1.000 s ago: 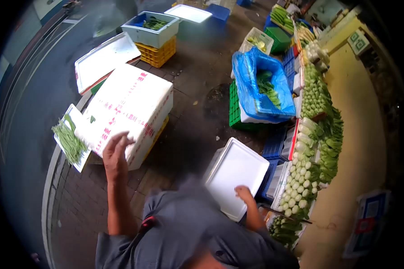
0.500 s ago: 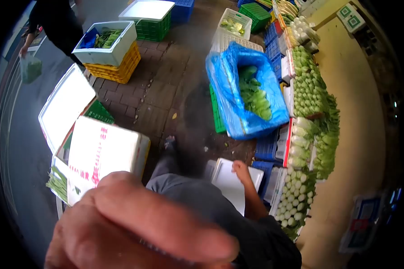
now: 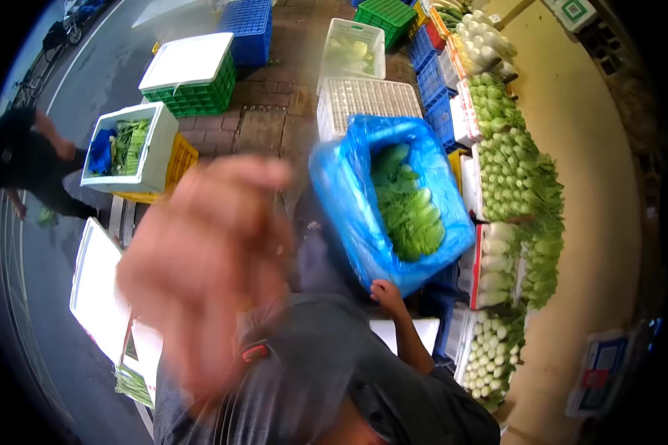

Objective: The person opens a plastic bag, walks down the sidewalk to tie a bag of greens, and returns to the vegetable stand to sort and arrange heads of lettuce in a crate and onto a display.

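My left hand (image 3: 208, 259) is raised close to the camera, large and smeared by motion; its fingers cannot be made out clearly. At the near edge of a blue plastic bag (image 3: 349, 230), my right hand (image 3: 386, 293) has its fingers curled in, beside or touching the plastic. Whether it grips the bag is too small to tell. The bag lines a container and stands open at the top, with leafy green vegetables (image 3: 412, 215) inside. Just below my right hand, part of a white lid (image 3: 423, 330) shows.
Vegetables on a stand (image 3: 508, 178) line the right side. A foam box of greens (image 3: 152, 152) on a yellow crate, a lidded green crate (image 3: 193, 96) and a blue crate (image 3: 249, 37) are at the upper left. A person in dark clothes (image 3: 41, 159) is at the far left.
The view has moved forward, bringing the blue bag nearer. My right hand has gone from the white lid to the bag's edge. My left hand has come up before the camera.
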The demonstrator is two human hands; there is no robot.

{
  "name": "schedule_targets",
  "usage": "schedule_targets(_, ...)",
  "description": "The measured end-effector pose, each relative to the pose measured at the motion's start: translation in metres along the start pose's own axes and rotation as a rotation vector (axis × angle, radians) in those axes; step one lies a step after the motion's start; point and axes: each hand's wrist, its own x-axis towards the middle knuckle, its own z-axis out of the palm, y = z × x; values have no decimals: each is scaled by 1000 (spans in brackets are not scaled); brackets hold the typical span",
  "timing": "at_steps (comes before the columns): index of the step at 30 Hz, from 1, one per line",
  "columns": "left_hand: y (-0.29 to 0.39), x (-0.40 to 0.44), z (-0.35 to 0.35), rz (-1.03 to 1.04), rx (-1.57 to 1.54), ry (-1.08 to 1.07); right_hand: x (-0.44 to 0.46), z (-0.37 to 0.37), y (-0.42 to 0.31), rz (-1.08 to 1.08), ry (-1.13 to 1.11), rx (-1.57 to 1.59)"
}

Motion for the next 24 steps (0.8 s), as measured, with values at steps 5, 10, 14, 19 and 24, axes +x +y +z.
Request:
schedule_targets(5,-256,-54,-58,-983,340,206,134,-12,-91,-119,11,-143)
schedule_targets(10,-443,-226,-82,-1458,621,-70,232,-37,-197,-130,86,-62)
schedule_targets(14,-521,-303,-85,-1613,689,-364,266,-64,-234,-105,171,179)
schedule_targets(19,-568,-220,-111,-1768,526,-365,300,-87,-240,-26,393,274)
schedule_targets(24,-640,-191,-220,-1765,585,-211,372,-70,-309,-112,593,354)
